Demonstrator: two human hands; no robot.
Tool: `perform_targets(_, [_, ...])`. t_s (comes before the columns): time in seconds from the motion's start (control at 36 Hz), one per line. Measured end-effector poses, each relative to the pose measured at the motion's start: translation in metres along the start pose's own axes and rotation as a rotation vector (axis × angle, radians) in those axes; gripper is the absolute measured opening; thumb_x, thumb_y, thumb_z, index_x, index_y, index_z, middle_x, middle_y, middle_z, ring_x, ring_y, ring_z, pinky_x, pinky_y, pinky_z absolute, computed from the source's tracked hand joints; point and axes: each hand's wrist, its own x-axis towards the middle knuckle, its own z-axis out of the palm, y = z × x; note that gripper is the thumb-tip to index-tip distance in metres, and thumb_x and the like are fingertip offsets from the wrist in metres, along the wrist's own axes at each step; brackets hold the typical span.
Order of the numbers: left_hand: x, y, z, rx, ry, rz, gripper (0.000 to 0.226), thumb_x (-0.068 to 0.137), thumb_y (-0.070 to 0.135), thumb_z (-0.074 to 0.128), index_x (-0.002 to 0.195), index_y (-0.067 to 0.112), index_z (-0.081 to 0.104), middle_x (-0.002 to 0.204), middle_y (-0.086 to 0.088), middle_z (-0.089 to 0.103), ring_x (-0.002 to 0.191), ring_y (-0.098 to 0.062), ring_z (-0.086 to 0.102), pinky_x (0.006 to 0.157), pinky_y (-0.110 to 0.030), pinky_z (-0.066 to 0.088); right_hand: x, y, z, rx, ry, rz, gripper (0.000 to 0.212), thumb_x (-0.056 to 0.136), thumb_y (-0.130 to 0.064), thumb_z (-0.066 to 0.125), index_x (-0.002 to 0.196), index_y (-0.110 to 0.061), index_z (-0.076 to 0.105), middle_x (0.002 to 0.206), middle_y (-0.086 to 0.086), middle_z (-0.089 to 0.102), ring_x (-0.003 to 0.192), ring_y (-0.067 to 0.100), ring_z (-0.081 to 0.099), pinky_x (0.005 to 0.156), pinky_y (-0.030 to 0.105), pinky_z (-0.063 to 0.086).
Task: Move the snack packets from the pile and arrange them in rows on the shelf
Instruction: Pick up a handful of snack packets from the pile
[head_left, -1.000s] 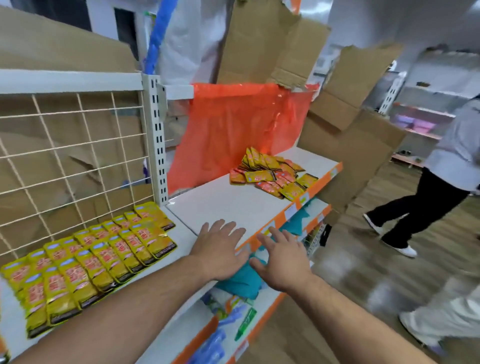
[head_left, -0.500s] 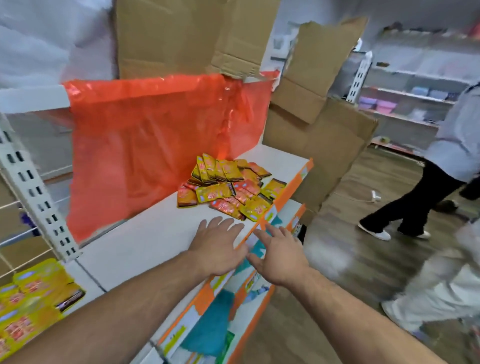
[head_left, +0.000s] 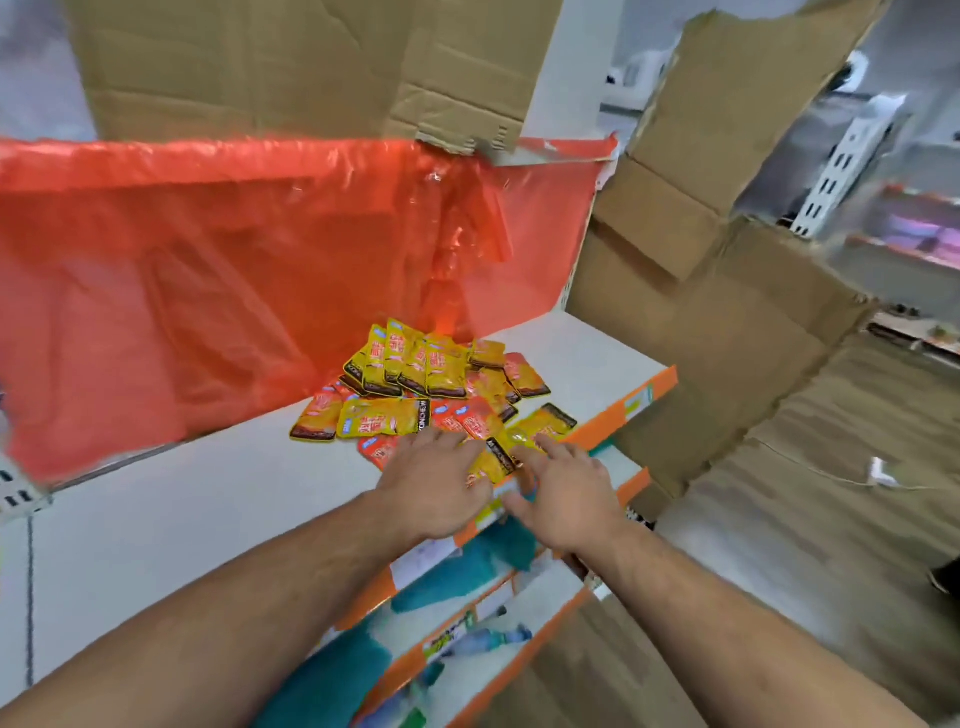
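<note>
A pile of yellow and red snack packets (head_left: 426, 384) lies on the white shelf (head_left: 171, 519), near its orange front edge. My left hand (head_left: 434, 480) reaches the near side of the pile with fingers spread flat over the nearest packets. Beside it, my right hand (head_left: 563, 493) hovers at the shelf's front edge, fingers straight, its fingertips next to a yellow packet (head_left: 540, 428). Neither hand holds a packet.
An orange plastic sheet (head_left: 218, 280) hangs behind the shelf, with cardboard panels (head_left: 691, 312) above and to the right. Lower shelves (head_left: 467, 613) hold teal packs and other goods. Wooden floor (head_left: 831, 519) lies to the right.
The view has swung right, so the arranged yellow rows on the left have left the frame. Both hands have moved forward along the shelf and now reach the pile's near edge.
</note>
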Motion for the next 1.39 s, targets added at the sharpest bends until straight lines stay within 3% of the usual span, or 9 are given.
perform_targets(0.08, [0.014,0.006,0.002,0.016,-0.019,-0.001,0.07,0.086,0.057,0.025,0.15,0.03,0.035,0.153,0.0,0.04,0.14,-0.025,0.031,0.116,-0.046,0.025,0.013,0.014,0.0,0.022,-0.016,-0.028,0.068,0.091,-0.063,0.047,0.152,-0.038,0.031,0.163,-0.003,0.023,0.148,0.027,0.022,0.115,0.051,0.028])
perform_targets(0.33, [0.068,0.006,0.0,0.015,0.025,0.007,0.061,0.092,0.051,0.038,0.149,0.031,0.035,0.154,0.002,0.037,0.142,-0.025,0.028,0.116,-0.045,0.025,0.065,0.038,0.004,0.043,-0.019,-0.048,0.065,0.088,-0.063,0.049,0.148,-0.04,0.038,0.162,-0.003,0.025,0.147,0.026,0.024,0.117,0.048,0.027])
perform_targets(0.5, [0.081,0.002,0.004,0.024,0.019,-0.037,0.061,0.089,0.052,0.037,0.146,0.033,0.036,0.15,0.002,0.042,0.137,-0.025,0.032,0.112,-0.047,0.03,0.095,0.052,0.007,-0.001,-0.053,-0.093,0.068,0.091,-0.064,0.047,0.152,-0.038,0.032,0.163,-0.002,0.024,0.147,0.026,0.023,0.118,0.046,0.026])
perform_targets(0.69, [0.082,0.002,-0.004,0.113,0.046,-0.168,0.059,0.087,0.052,0.044,0.141,0.027,0.045,0.135,-0.002,0.052,0.124,-0.026,0.042,0.103,-0.042,0.039,0.126,0.058,0.004,-0.04,-0.104,-0.24,0.068,0.092,-0.06,0.049,0.153,-0.037,0.031,0.162,-0.004,0.027,0.146,0.025,0.026,0.116,0.044,0.028])
perform_targets(0.83, [0.069,0.019,0.0,0.121,0.023,-0.382,0.04,0.09,0.046,0.046,0.116,0.017,0.057,0.11,-0.009,0.058,0.107,-0.03,0.052,0.084,-0.037,0.045,0.143,0.071,-0.003,-0.013,-0.193,-0.315,0.066,0.086,-0.043,0.06,0.149,-0.036,0.04,0.153,-0.005,0.041,0.139,0.024,0.038,0.111,0.039,0.037])
perform_targets(0.92, [0.063,0.033,-0.001,0.068,-0.021,-0.534,0.035,0.087,0.043,0.053,0.11,0.016,0.057,0.108,-0.009,0.058,0.106,-0.031,0.055,0.072,-0.034,0.04,0.15,0.081,-0.004,0.0,-0.217,-0.336,0.063,0.084,-0.039,0.061,0.145,-0.034,0.047,0.146,-0.004,0.048,0.134,0.025,0.042,0.107,0.04,0.04])
perform_targets(1.11, [0.048,0.054,0.016,-0.065,-0.03,-0.797,0.059,0.081,0.055,0.061,0.129,0.023,0.049,0.124,-0.009,0.05,0.12,-0.03,0.046,0.096,-0.042,0.044,0.162,0.091,0.003,0.061,-0.222,-0.416,0.06,0.086,-0.042,0.062,0.143,-0.031,0.049,0.144,0.003,0.048,0.133,0.028,0.039,0.107,0.044,0.041])
perform_targets(1.28, [0.044,0.057,0.025,-0.187,0.064,-0.892,0.058,0.079,0.058,0.068,0.128,0.031,0.05,0.124,-0.001,0.051,0.119,-0.024,0.046,0.095,-0.042,0.046,0.166,0.091,0.012,0.085,-0.182,-0.465,0.065,0.088,-0.042,0.061,0.149,-0.032,0.04,0.146,0.001,0.042,0.137,0.025,0.033,0.104,0.044,0.04])
perform_targets(1.39, [0.042,0.054,0.029,-0.356,0.158,-0.971,0.064,0.07,0.055,0.08,0.122,0.026,0.056,0.123,-0.002,0.051,0.117,-0.022,0.045,0.098,-0.038,0.045,0.165,0.092,0.013,0.097,-0.143,-0.49,0.059,0.09,-0.039,0.062,0.145,-0.029,0.043,0.142,0.0,0.044,0.134,0.025,0.035,0.099,0.043,0.043])
